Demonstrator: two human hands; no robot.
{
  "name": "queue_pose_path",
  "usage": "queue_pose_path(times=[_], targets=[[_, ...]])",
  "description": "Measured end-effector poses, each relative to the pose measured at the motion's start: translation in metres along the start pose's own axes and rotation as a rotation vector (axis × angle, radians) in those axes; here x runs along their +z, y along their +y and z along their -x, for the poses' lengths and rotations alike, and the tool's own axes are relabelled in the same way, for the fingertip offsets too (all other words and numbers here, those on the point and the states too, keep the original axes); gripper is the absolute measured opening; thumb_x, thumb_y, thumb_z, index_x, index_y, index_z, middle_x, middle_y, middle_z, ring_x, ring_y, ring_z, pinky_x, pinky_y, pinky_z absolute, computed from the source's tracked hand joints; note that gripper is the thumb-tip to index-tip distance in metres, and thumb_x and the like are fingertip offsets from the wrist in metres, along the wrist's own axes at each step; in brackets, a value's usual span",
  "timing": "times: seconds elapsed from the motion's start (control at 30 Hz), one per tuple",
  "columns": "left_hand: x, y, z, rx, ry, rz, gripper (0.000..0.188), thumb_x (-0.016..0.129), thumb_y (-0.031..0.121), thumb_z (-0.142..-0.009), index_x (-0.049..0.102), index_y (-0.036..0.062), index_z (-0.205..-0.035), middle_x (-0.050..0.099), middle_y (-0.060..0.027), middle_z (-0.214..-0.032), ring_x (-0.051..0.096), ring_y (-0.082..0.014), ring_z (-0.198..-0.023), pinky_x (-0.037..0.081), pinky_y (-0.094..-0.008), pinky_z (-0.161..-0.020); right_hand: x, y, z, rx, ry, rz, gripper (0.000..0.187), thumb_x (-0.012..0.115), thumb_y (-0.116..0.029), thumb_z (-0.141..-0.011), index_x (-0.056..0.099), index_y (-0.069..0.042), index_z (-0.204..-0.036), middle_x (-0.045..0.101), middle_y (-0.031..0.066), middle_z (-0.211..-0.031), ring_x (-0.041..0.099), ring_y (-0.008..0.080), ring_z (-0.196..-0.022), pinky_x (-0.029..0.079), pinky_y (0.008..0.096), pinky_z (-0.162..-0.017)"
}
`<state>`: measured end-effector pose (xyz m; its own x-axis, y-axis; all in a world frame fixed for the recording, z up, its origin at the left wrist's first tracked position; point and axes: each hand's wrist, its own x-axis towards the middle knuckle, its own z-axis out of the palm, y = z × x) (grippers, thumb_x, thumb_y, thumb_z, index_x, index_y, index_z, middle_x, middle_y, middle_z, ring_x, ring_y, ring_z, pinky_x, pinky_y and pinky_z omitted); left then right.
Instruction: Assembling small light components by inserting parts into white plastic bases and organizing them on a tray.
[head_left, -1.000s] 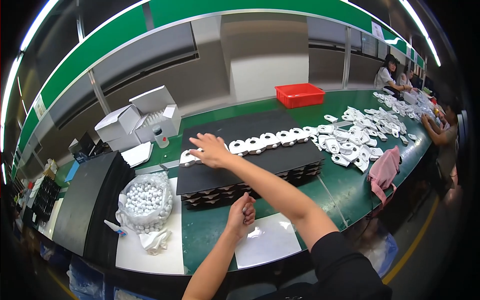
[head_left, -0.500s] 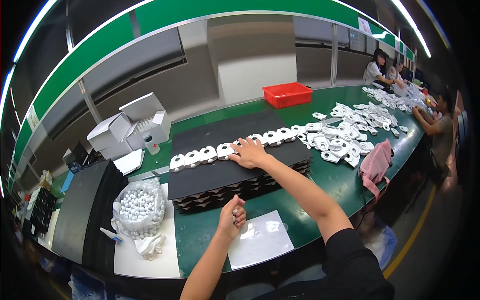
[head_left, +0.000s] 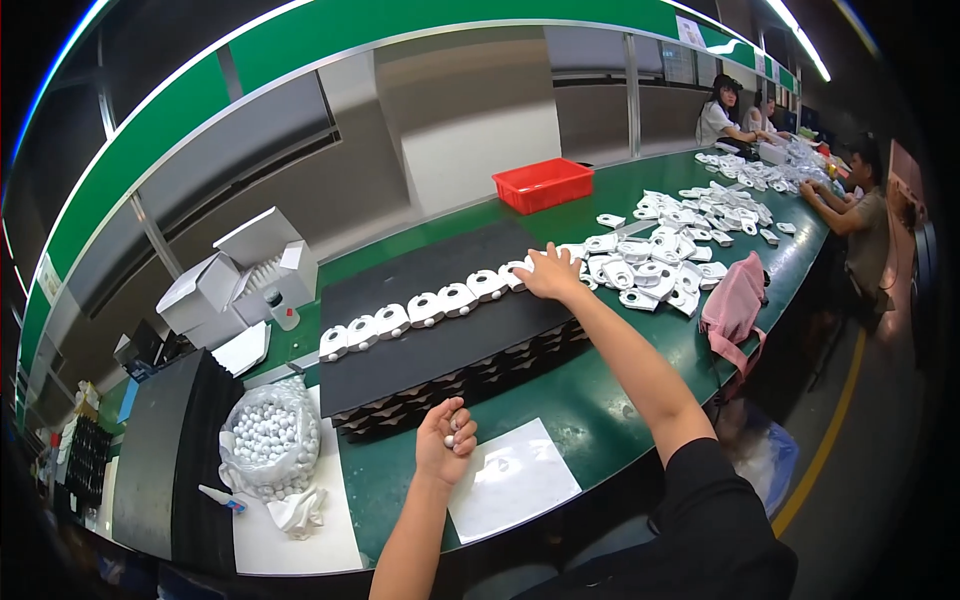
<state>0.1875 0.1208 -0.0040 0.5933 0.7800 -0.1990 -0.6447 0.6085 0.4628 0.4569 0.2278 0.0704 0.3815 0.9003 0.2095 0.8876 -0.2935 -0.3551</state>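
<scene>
A row of white plastic pieces (head_left: 424, 308), each with a dark round hole, runs across the black sheet (head_left: 420, 355) on top of a stack. Small white balls sit along the near edge of several pieces. At the row's right end, my right hand (head_left: 556, 276) is spread palm down, fingers apart, touching or just above the last pieces and partly hiding them. Nearer to me, my left hand (head_left: 438, 448) is curled, palm up, around small white balls (head_left: 450, 441); how many lie inside is hidden.
A plastic bag of white balls (head_left: 270, 432) and a small glue bottle (head_left: 222, 498) lie at left, beside a black sheet stack (head_left: 150, 460). Loose white pieces (head_left: 660, 260) are heaped at right, near a pink bag (head_left: 735, 310). A red bin (head_left: 543, 186) stands behind. Other people sit far right.
My right hand has moved right along the row, from its middle to near its right end, uncovering the pieces there. My left hand stays curled, with a ball showing more plainly. The view has shifted slightly.
</scene>
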Motion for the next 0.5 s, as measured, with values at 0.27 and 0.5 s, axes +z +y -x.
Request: queue_pose_path(times=[0.27,0.5], targets=[[-0.004,0.0,-0.001,0.005,-0.044,0.006,0.023,0.042,0.0,-0.072,0.048,0.0059,-0.094,0.037,-0.0028,-0.069,0.031,-0.0101,-0.048,0.023,-0.0192,-0.034,0.011,0.009,-0.004,-0.021,-0.064,-0.118,0.058,0.044,-0.052,-0.08,0.045,-0.014,-0.123,0.033,0.0183,-0.131,0.027,0.0394,-0.121,0.024,0.0517,-0.096],[-0.003,-0.002,-0.001,0.023,-0.011,-0.073,0.015,0.044,0.018,-0.089,0.047,0.0078,-0.1,0.044,-0.0025,-0.074,0.031,-0.0076,-0.048,0.023,-0.017,-0.034,-0.004,0.116,-0.022,-0.153,0.215,-0.381,0.049,0.058,-0.037,-0.075,0.052,-0.007,-0.114,0.054,0.0173,-0.111,0.05,0.0352,-0.103,0.039,0.0422,-0.088]])
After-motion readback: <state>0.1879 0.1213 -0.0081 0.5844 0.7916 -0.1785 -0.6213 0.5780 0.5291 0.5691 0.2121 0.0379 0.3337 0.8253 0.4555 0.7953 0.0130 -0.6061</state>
